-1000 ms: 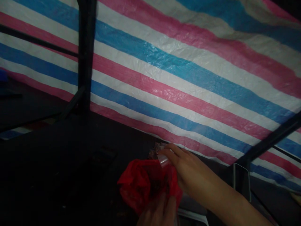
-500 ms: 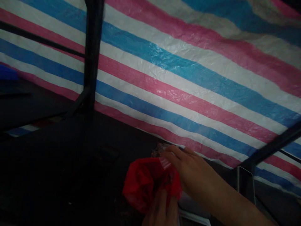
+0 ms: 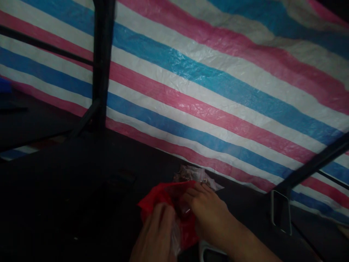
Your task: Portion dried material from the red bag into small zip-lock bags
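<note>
A thin red plastic bag [image 3: 156, 191] lies open between my hands on a dark surface. My left hand [image 3: 155, 233] is closed on the bag's near left side, with clear crinkled plastic [image 3: 176, 238] beside its fingers. My right hand [image 3: 208, 209] has its fingers curled over the far right rim and into the mouth. A shiny clear packet [image 3: 185, 209] shows inside, below those fingertips; whether they grip it is hidden. Just behind the bag lie several small clear packets with brownish contents [image 3: 200, 175].
A phone-like framed device [image 3: 281, 213] leans near a dark metal bar at the right. A light-edged device [image 3: 211, 253] sits below my right wrist. Striped plastic sheeting [image 3: 204, 105] hangs behind, with a dark upright post [image 3: 102, 72] at left. The light is dim.
My right hand has moved from the rim, where it held a clear packet, down into the bag's mouth. My left hand has shifted left out of the opening, uncovering the packets behind.
</note>
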`<state>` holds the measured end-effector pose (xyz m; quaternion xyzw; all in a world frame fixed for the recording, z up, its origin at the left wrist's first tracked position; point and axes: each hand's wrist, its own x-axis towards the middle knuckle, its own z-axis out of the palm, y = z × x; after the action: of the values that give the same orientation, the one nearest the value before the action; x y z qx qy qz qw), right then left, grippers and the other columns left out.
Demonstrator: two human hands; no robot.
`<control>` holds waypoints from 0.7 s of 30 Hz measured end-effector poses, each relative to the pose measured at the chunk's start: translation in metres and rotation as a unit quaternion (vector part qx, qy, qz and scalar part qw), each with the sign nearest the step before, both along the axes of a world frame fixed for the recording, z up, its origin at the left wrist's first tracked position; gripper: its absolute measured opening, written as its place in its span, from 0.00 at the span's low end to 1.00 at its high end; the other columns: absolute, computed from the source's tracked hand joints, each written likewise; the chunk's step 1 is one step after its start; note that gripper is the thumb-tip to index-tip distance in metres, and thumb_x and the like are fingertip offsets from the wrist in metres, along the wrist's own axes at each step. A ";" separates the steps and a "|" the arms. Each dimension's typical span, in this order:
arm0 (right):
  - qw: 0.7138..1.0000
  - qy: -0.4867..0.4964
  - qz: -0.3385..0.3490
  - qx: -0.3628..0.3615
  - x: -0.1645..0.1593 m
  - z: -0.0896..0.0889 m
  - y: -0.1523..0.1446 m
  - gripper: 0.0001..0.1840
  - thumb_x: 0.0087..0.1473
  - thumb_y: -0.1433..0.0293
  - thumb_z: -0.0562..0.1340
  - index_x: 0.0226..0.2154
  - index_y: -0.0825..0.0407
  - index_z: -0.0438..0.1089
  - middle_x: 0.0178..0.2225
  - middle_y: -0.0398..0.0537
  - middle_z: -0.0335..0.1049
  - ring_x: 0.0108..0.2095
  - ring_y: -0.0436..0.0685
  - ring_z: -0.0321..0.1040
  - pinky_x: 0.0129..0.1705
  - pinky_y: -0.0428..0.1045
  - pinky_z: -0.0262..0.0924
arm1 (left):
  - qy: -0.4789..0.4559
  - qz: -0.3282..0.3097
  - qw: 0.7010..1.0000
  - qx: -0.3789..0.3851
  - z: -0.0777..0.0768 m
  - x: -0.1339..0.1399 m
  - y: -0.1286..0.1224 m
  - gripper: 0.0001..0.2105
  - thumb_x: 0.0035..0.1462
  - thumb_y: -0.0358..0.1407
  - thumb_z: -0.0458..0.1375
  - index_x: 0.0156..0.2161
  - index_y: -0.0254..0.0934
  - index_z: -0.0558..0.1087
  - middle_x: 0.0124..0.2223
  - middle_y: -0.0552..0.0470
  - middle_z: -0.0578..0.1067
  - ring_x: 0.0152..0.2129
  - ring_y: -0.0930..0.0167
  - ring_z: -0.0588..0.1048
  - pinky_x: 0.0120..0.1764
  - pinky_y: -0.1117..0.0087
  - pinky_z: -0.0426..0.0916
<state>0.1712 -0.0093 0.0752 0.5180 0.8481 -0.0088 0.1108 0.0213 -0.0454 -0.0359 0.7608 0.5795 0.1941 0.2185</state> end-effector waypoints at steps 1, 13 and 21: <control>1.000 -0.009 -0.010 0.003 -0.001 -0.005 0.001 0.23 0.53 0.80 0.60 0.50 0.54 0.78 0.55 0.57 0.78 0.61 0.65 0.68 0.67 0.56 0.52 | 0.015 0.026 0.999 -0.010 0.003 -0.002 0.002 0.30 0.55 0.20 0.53 0.62 0.37 0.73 0.67 0.40 0.74 0.65 0.57 0.72 0.62 0.59 0.71; 0.997 -0.004 -0.070 0.044 0.002 -0.019 -0.001 0.24 0.58 0.84 0.54 0.50 0.55 0.77 0.54 0.57 0.78 0.57 0.65 0.72 0.61 0.55 0.60 | -0.105 0.099 0.989 -0.027 0.005 0.006 0.016 0.20 0.68 0.23 0.41 0.54 0.35 0.71 0.51 0.39 0.83 0.49 0.62 0.83 0.48 0.63 0.74; 0.993 0.018 -0.100 0.063 0.008 -0.026 0.000 0.26 0.55 0.85 0.55 0.51 0.53 0.77 0.55 0.55 0.78 0.55 0.64 0.74 0.58 0.53 0.63 | -0.246 0.157 0.956 -0.033 0.017 0.002 0.020 0.08 0.66 0.30 0.48 0.37 0.44 0.68 0.34 0.52 0.78 0.31 0.65 0.81 0.34 0.68 0.68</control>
<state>0.1793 -0.0088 0.0489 0.6062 0.7926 0.0244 0.0614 0.0231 -0.0257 -0.0187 0.5814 0.6260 0.3877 0.3461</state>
